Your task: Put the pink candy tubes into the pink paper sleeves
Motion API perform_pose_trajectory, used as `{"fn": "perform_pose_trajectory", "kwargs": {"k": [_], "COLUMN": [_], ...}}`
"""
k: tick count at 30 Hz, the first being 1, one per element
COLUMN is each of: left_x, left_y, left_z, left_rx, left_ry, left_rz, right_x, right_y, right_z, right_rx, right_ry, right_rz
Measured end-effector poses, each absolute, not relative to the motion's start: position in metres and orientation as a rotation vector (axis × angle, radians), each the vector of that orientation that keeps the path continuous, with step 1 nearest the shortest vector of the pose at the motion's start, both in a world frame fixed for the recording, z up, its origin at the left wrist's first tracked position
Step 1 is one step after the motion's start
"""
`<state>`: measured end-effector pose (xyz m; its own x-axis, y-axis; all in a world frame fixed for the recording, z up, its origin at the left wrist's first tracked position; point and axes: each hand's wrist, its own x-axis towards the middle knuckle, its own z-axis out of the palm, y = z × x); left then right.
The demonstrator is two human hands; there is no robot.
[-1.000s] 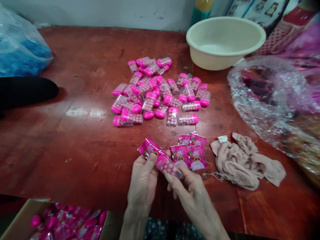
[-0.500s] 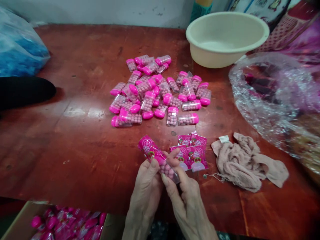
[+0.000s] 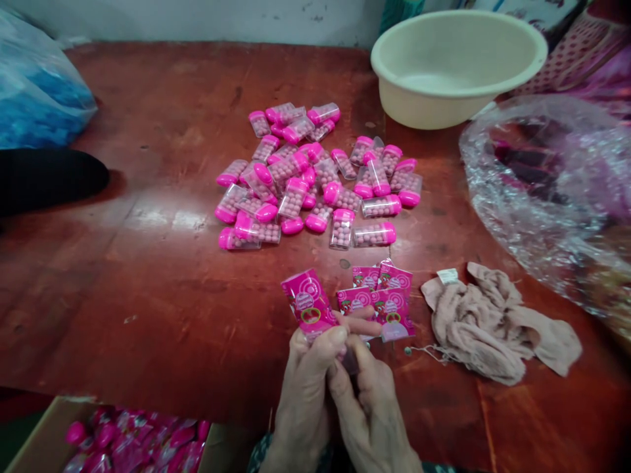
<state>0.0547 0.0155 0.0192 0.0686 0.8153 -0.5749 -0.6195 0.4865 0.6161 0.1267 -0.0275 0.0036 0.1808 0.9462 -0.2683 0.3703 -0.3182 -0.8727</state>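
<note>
Printed sachet point(image 3: 308, 302): pink, just below the middle of the frame, tilted with its top to the upper left; its lower edge is under my left thumb.
Clear tube point(image 3: 350, 362): between my hands, mostly covered by them, with a glimpse of pink beads; I cannot tell how it meets the sachet.
Left hand point(image 3: 305, 387): curled, thumb pressed down on the sachet; two straight fingers, which look to be this hand's, reach right.
Right hand point(image 3: 372, 401): half curled, thumb and forefinger nearly together around the tube's lower end.
Pinch: firm at the thumb, I judge, but not so hard that the thin wrapper creases; steady fingers at the tube's end should stop it slipping.
Straight fingers: best tucked in, I think, since they reach over the flat sachets and could nudge them.
Flat sachets point(image 3: 393, 305): a small overlapping group, just right of my hands.
Tube heap point(image 3: 292, 197): pink-capped, beads inside, scattered loosely across the middle of the frame.
Cloth point(image 3: 478, 325): crumpled, right of the flat sachets; its loose thread trails towards my hands and might snag, so I'd mind it.
Basin point(image 3: 456, 108): cream, upper right.
Clear plastic point(image 3: 537, 246): crinkled, along the right edge.
Cardboard box point(image 3: 37, 437): lower left, holding pink pieces.
Bag of blue point(image 3: 44, 95): upper left.
</note>
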Motion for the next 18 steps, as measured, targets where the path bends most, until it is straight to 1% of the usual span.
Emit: {"fn": "perform_pose_trajectory", "kwargs": {"k": [6,14,18], "left_x": [0.042,0.051,0.045], "left_y": [0.025,0.015,0.015], "left_z": [0.017,0.013,0.014], "left_rx": [0.165,0.21,0.127], "left_ry": [1.04,1.073,1.09], "left_rz": [1.093,1.068,1.088], "right_x": [0.129,0.125,0.131], "right_y": [-0.016,-0.009,-0.003], "right_z": [0.006,0.006,0.007], "right_rx": [-1.624,-1.572,-1.448], "right_ry": [-1.155,-1.041,-1.038], "right_rz": [1.416,1.38,1.575]}}
